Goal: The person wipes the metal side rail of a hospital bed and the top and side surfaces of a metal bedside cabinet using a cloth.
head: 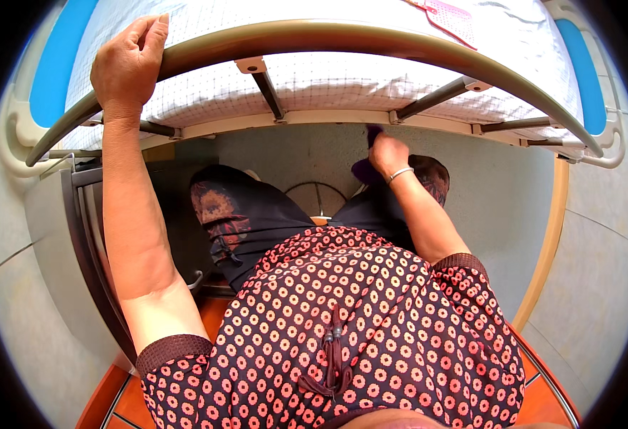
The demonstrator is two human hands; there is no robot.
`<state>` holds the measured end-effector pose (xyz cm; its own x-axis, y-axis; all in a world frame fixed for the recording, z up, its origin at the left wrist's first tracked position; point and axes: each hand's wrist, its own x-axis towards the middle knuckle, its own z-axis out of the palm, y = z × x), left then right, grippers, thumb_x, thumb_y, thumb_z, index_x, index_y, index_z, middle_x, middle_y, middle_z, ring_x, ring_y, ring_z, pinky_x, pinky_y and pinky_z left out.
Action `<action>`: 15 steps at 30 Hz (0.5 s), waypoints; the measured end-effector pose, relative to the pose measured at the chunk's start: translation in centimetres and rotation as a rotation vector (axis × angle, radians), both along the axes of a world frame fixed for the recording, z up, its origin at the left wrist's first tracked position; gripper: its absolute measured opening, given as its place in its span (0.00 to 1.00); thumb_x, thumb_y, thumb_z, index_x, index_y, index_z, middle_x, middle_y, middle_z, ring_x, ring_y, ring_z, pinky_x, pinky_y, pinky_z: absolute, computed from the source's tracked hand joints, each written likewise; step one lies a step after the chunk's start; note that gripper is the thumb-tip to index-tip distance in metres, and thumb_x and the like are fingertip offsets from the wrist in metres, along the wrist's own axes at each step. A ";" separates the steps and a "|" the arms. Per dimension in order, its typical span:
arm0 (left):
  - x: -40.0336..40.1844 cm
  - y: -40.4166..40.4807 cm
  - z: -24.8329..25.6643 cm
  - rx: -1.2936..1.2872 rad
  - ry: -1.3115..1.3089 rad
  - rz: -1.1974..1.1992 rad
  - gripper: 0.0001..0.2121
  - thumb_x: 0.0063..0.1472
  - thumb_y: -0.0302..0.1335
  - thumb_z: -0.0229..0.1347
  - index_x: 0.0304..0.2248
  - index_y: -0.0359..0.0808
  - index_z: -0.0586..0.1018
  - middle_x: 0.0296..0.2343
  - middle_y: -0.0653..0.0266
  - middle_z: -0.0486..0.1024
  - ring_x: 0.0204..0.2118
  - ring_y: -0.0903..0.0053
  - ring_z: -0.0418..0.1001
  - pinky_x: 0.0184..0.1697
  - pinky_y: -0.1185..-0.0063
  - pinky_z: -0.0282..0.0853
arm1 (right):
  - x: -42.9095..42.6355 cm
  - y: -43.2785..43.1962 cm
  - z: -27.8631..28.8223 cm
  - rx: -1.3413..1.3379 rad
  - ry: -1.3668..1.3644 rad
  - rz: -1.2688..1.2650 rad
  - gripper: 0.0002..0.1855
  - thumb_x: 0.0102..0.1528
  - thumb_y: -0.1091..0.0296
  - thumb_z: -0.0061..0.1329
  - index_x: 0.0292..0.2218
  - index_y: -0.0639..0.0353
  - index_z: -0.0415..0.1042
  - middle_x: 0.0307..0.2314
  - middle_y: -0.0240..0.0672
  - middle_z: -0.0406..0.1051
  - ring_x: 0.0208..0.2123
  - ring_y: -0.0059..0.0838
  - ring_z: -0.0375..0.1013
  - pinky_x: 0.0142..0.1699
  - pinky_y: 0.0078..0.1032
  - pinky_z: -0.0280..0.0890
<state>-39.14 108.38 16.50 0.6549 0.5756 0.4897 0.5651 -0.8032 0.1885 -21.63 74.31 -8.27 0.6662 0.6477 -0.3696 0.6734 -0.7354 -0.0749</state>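
Observation:
My left hand (129,61) is closed around the curved metal side rail (314,38) of a bed, near the rail's left end. Lower down, beneath the bed's edge, my right hand (390,155), with a bracelet at the wrist, is closed on a dark purple piece of cloth (366,171). Part of that cloth shows above the fingers and part below. Its full shape is hidden by the hand and the dark trouser leg beside it. Both my knees are bent under the rail.
A white checked sheet (346,88) covers the mattress, with a pink fly swatter (450,22) on it. Blue panels (582,75) stand at the bed's ends. A grey cabinet (51,225) is close on my left. Between my legs is a round metal ring (316,185).

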 end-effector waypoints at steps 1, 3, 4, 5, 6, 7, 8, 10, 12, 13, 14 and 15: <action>0.0 -0.1 0.2 0.004 0.001 0.008 0.15 0.55 0.43 0.47 0.34 0.44 0.78 0.24 0.66 0.77 0.29 0.75 0.74 0.30 0.81 0.67 | -0.9 -0.3 -0.2 0.032 0.010 -0.028 0.09 0.43 0.67 0.42 0.24 0.63 0.71 0.25 0.47 0.71 0.28 0.43 0.72 0.32 0.35 0.67; 0.0 -0.4 0.6 -0.003 0.005 0.024 0.14 0.55 0.42 0.47 0.34 0.44 0.78 0.24 0.66 0.76 0.28 0.75 0.74 0.30 0.80 0.67 | -2.3 -0.9 0.0 0.045 0.079 -0.011 0.10 0.44 0.68 0.42 0.27 0.62 0.69 0.24 0.49 0.71 0.28 0.46 0.71 0.33 0.37 0.67; 0.1 -0.5 0.7 -0.014 0.008 0.031 0.14 0.55 0.42 0.47 0.33 0.44 0.78 0.23 0.66 0.76 0.28 0.74 0.74 0.30 0.80 0.67 | -2.7 -0.7 0.1 0.093 0.117 0.005 0.10 0.44 0.67 0.42 0.28 0.62 0.69 0.24 0.49 0.71 0.28 0.47 0.71 0.33 0.38 0.66; 0.2 -0.7 0.8 -0.025 0.012 0.038 0.14 0.55 0.42 0.48 0.33 0.44 0.78 0.23 0.66 0.76 0.27 0.74 0.74 0.30 0.80 0.67 | -3.1 -0.4 0.1 0.141 0.156 0.021 0.11 0.45 0.66 0.42 0.29 0.62 0.68 0.24 0.50 0.70 0.29 0.48 0.71 0.34 0.39 0.66; 0.3 -0.6 0.4 0.008 -0.017 0.035 0.14 0.54 0.42 0.48 0.33 0.44 0.78 0.23 0.65 0.76 0.27 0.73 0.74 0.30 0.79 0.67 | -3.5 -0.2 0.4 0.191 0.192 0.035 0.11 0.45 0.66 0.42 0.31 0.62 0.68 0.24 0.50 0.70 0.29 0.49 0.70 0.34 0.39 0.66; 0.2 -0.5 0.3 0.050 -0.044 0.016 0.13 0.54 0.43 0.48 0.31 0.45 0.79 0.21 0.65 0.76 0.26 0.71 0.74 0.28 0.78 0.67 | -3.7 0.2 0.9 0.252 0.226 0.092 0.13 0.47 0.64 0.41 0.34 0.61 0.66 0.24 0.51 0.70 0.29 0.50 0.69 0.35 0.41 0.65; 0.3 -0.2 0.2 0.093 -0.071 -0.003 0.13 0.54 0.43 0.48 0.29 0.46 0.79 0.20 0.65 0.75 0.24 0.70 0.74 0.26 0.77 0.67 | -4.1 0.7 1.3 0.288 0.229 0.080 0.14 0.47 0.63 0.41 0.35 0.60 0.66 0.24 0.51 0.70 0.29 0.50 0.70 0.35 0.41 0.65; 0.3 -0.4 0.2 0.117 -0.111 -0.033 0.13 0.54 0.44 0.47 0.26 0.46 0.79 0.17 0.64 0.74 0.22 0.67 0.73 0.23 0.75 0.68 | -4.0 1.0 1.7 0.313 0.210 0.020 0.16 0.48 0.63 0.42 0.39 0.58 0.64 0.25 0.51 0.70 0.30 0.50 0.69 0.36 0.40 0.64; 0.1 -0.4 0.2 0.062 -0.055 -0.016 0.14 0.55 0.43 0.46 0.26 0.45 0.79 0.17 0.61 0.74 0.22 0.66 0.73 0.24 0.74 0.68 | -3.3 1.0 2.0 0.289 0.176 -0.070 0.19 0.48 0.63 0.43 0.43 0.55 0.62 0.26 0.50 0.70 0.31 0.50 0.69 0.37 0.40 0.64; 0.0 -0.4 0.2 0.044 -0.040 -0.021 0.14 0.55 0.43 0.46 0.26 0.45 0.79 0.17 0.61 0.74 0.22 0.66 0.73 0.24 0.73 0.68 | -2.9 0.8 2.2 0.319 0.080 -0.042 0.17 0.48 0.66 0.40 0.42 0.53 0.62 0.23 0.49 0.70 0.27 0.48 0.70 0.32 0.41 0.65; -0.1 -0.4 0.4 0.043 -0.028 -0.016 0.14 0.55 0.43 0.46 0.27 0.45 0.79 0.17 0.61 0.74 0.22 0.66 0.73 0.24 0.73 0.68 | -2.1 0.8 2.5 0.327 0.051 -0.029 0.19 0.48 0.67 0.39 0.44 0.52 0.61 0.22 0.48 0.70 0.27 0.48 0.70 0.32 0.41 0.65; -0.4 -0.4 0.5 0.041 -0.013 -0.011 0.14 0.55 0.43 0.45 0.27 0.45 0.79 0.17 0.60 0.74 0.22 0.65 0.73 0.24 0.73 0.68 | -1.4 0.9 2.9 0.333 0.026 -0.016 0.21 0.48 0.68 0.38 0.46 0.52 0.60 0.22 0.48 0.70 0.26 0.48 0.70 0.31 0.41 0.65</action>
